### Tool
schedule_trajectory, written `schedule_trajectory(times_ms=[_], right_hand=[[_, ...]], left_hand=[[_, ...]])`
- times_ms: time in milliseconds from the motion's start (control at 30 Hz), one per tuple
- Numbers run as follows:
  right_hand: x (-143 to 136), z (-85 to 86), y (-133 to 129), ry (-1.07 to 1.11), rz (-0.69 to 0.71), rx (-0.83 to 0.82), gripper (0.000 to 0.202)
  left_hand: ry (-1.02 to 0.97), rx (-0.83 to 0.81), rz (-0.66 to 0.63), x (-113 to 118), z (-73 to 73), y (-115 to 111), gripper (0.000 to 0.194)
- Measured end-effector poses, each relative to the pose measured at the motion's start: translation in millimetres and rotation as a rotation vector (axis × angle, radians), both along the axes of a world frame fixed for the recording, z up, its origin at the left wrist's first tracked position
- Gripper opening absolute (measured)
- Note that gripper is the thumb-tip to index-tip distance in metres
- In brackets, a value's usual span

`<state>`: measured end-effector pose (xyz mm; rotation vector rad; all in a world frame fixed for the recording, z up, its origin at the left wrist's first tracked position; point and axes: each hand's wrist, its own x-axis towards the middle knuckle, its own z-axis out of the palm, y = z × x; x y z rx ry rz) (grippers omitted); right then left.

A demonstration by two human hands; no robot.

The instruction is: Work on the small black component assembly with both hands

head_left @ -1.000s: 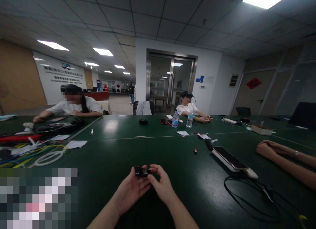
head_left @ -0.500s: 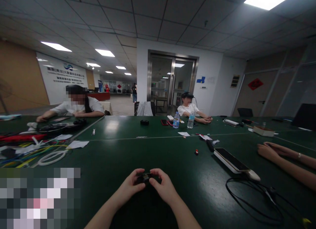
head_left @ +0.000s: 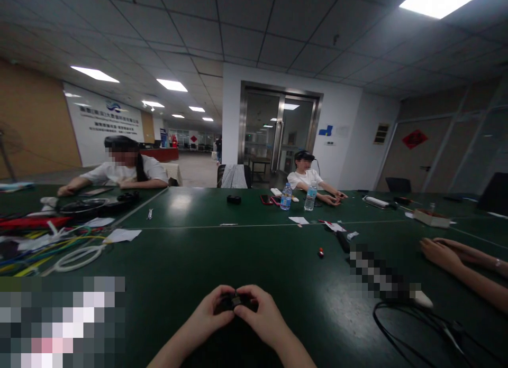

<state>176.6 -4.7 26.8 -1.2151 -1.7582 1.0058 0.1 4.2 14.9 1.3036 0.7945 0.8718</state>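
A small black object with a paler, metallic-looking patch (head_left: pixel 235 300) sits between my two hands over the dark green table (head_left: pixel 190 267); its kind is too dark and small to make out. My left hand (head_left: pixel 210 311) grips its left side with thumb and fingers. From the right, my right hand (head_left: pixel 260 311) pinches it, thumb on the near face and fingertips along the top. The fingertips of both hands nearly meet above it, and they hide part of the object.
Cables and a coiled white tube (head_left: pixel 79 258) lie on the left. A small red-and-white item (head_left: pixel 320 252), paper scraps, a black cable (head_left: pixel 392 325) and two water bottles (head_left: pixel 286 196) are ahead and right. Another person's hands (head_left: pixel 444 251) rest at the right; two people sit across.
My hands have drawn closer together around the black object, fingertips now almost touching. The view has shifted slightly, and the person walking in the background has moved partly behind the wall.
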Motion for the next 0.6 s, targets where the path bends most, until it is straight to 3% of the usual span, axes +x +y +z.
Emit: schedule_trajectory(times_ms=[167,400,600], right_hand=[[1.2,0.4,-1.2,-0.003,-0.010,-0.011,0.024],[1.4,-5.2,-0.3,0.026,-0.008,-0.021,0.025],[1.6,3.4,-5.3,0.029,-0.007,-0.007,0.020]], left_hand=[[-0.024,-0.074,-0.015,-0.5,6.5,-4.0,0.035],[-0.051,-0.078,-0.026,-3.1,-4.1,0.6,0.033],[-0.078,-0.084,0.016,-3.1,-8.4,4.5,0.034]])
